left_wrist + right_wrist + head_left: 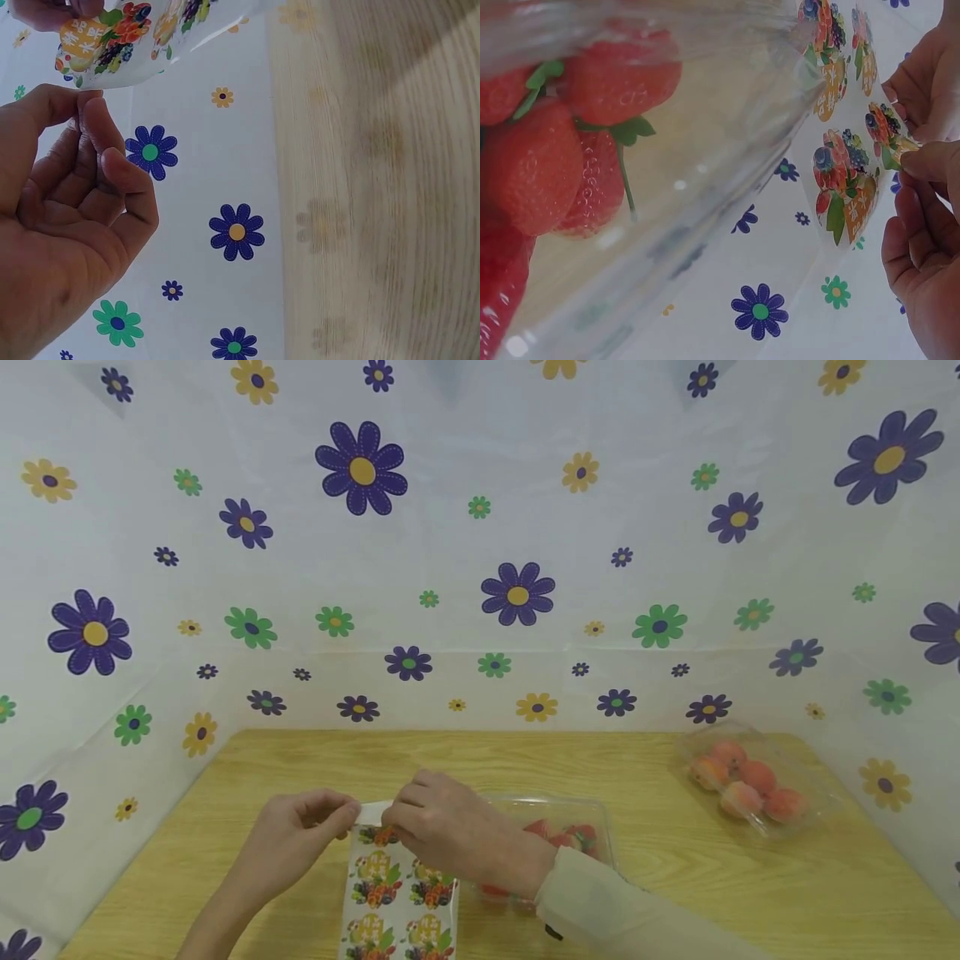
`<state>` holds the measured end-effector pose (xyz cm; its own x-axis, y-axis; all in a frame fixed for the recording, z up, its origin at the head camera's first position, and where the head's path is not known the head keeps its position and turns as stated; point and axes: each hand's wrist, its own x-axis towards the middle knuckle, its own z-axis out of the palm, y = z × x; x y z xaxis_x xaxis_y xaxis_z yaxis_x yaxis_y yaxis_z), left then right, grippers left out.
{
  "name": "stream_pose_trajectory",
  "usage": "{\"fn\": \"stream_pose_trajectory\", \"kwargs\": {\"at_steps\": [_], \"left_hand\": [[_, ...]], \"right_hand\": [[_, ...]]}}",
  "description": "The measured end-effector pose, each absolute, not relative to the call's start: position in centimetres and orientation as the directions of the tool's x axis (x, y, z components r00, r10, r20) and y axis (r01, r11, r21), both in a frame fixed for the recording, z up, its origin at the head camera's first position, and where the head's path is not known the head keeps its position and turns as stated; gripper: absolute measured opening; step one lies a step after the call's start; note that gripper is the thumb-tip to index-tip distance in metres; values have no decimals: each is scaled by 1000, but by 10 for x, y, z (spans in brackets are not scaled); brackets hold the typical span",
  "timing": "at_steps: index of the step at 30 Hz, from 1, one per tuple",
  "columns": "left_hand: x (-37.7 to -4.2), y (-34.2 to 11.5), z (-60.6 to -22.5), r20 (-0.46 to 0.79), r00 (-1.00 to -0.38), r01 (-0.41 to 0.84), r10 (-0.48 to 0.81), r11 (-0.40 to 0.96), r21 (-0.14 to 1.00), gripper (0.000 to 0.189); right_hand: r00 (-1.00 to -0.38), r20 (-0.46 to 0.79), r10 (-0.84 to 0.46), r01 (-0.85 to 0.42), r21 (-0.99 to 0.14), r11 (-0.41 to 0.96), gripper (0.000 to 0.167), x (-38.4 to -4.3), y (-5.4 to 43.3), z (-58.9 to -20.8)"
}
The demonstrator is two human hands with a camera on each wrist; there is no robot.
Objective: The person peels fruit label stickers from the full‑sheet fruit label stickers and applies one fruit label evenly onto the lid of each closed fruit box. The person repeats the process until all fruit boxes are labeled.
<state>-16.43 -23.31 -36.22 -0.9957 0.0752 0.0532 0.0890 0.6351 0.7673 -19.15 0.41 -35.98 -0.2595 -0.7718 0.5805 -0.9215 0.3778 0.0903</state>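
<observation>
A sheet of fruit-print stickers hangs upright before me, its printed rows showing fruit and yellow labels. At its top left corner, my left hand pinches the sheet's white edge between thumb and forefinger. My right hand holds the top edge a little farther right, its fingers covering part of the upper row. The right wrist view shows the right hand's thumb and finger gripping the printed sheet at its edge. In the left wrist view, the left fingertips meet the sheet's lower border.
Behind my right forearm sits a clear plastic box of strawberries. Another clear box with several peach-like fruits stands at the back right of the wooden table. A flower-print sheet encloses the table.
</observation>
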Motion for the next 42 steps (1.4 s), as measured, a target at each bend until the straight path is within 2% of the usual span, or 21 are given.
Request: {"fn": "stream_pose_trajectory", "kwargs": {"at_steps": [32,42], "left_hand": [[-166,-237,-368,30,-997,70,74,632,771,33],[-167,-237,-369,36,-997,74,72,642,763,32]], "right_hand": [[-253,571,-781,-931,75,357,9,-187,4,-362],[-270,553,-788,-925,79,372,10,-185,3,-362]]}}
